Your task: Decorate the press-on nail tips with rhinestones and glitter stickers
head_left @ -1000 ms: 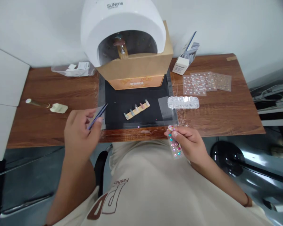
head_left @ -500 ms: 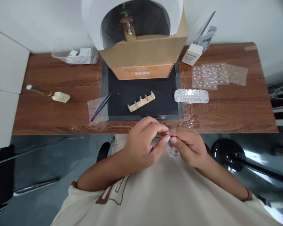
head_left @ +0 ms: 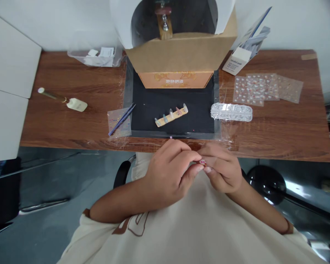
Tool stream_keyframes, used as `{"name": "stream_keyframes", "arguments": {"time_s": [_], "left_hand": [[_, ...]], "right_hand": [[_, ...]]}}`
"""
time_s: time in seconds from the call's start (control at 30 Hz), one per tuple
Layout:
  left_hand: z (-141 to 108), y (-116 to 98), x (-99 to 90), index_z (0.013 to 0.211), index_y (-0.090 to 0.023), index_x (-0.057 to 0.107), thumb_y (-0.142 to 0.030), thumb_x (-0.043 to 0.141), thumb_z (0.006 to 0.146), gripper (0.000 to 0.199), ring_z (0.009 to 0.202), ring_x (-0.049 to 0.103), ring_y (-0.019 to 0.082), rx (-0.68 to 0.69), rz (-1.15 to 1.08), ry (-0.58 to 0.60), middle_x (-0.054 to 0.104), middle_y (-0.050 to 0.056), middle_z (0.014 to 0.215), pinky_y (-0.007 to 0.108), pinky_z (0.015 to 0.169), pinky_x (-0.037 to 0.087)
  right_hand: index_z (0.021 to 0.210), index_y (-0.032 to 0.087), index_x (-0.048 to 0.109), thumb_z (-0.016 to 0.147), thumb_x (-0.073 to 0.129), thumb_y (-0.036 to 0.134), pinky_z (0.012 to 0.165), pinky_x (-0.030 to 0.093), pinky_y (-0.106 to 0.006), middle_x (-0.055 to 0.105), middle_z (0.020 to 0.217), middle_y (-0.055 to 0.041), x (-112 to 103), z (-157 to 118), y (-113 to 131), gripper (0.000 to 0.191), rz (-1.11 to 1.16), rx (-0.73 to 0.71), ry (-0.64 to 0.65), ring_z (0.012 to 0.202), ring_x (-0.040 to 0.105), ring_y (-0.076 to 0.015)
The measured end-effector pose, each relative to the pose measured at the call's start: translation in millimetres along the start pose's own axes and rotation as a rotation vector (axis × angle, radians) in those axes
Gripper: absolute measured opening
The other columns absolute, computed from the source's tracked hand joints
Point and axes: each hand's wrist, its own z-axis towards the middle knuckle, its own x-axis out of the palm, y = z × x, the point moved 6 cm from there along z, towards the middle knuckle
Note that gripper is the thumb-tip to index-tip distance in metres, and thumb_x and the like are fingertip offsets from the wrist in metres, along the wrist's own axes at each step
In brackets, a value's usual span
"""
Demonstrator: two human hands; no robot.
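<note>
My left hand (head_left: 169, 172) and my right hand (head_left: 222, 165) meet in front of the table edge, fingertips pinched together. Between them is a small bag of pink and colourful bits (head_left: 202, 161), mostly hidden by the fingers. Beyond the hands, a tan strip (head_left: 176, 116) bearing several nail tips lies on the black mat (head_left: 151, 102). Blue tweezers (head_left: 122, 119) rest across a small clear bag (head_left: 125, 127) at the mat's left edge. A tiny pink piece (head_left: 171, 137) sits at the mat's front edge.
Behind the mat stands an orange box (head_left: 177, 80) under a white rounded device (head_left: 121, 22). To the right are a clear case (head_left: 231, 112), sticker sheets (head_left: 249, 90) and an alcohol pad box (head_left: 237, 60). Left are a bottle (head_left: 77, 105) and a clear bin (head_left: 99, 60).
The loose colourful bits that hung below my fingers no longer show. A tiny pink piece now appears at the mat's front edge. The whole view has shifted slightly.
</note>
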Motion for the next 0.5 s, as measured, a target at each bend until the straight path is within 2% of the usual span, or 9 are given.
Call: {"name": "stream_keyframes", "arguments": {"time_s": [0.3,0.5], "left_hand": [[1.1,-0.6,-0.7,0.093,-0.018,0.061,-0.020,0.060,0.094,0.003,0.080,0.058,0.011,-0.025,-0.061,-0.027,0.062,0.001,0.086,0.025,0.073,0.050],[1.0,4.3,1.3,0.089,-0.018,0.060,-0.021,0.060,0.094,0.006,0.081,0.060,0.011,-0.125,-0.152,-0.013,0.062,0.000,0.085,0.024,0.075,0.050]], "right_hand": [[0.088,0.018,0.058,0.087,0.047,0.012,0.063,0.046,-0.035,0.067,0.082,-0.0084,1.6,-0.7,-0.5,0.013,-0.017,-0.013,0.033,0.071,0.057,-0.0179],[0.083,0.018,0.057,0.088,0.048,0.010,0.061,0.044,-0.032,0.062,0.072,-0.0043,2.7,-0.9,-0.2,0.013,0.015,0.112,-0.012,0.067,0.056,-0.0156]]}}
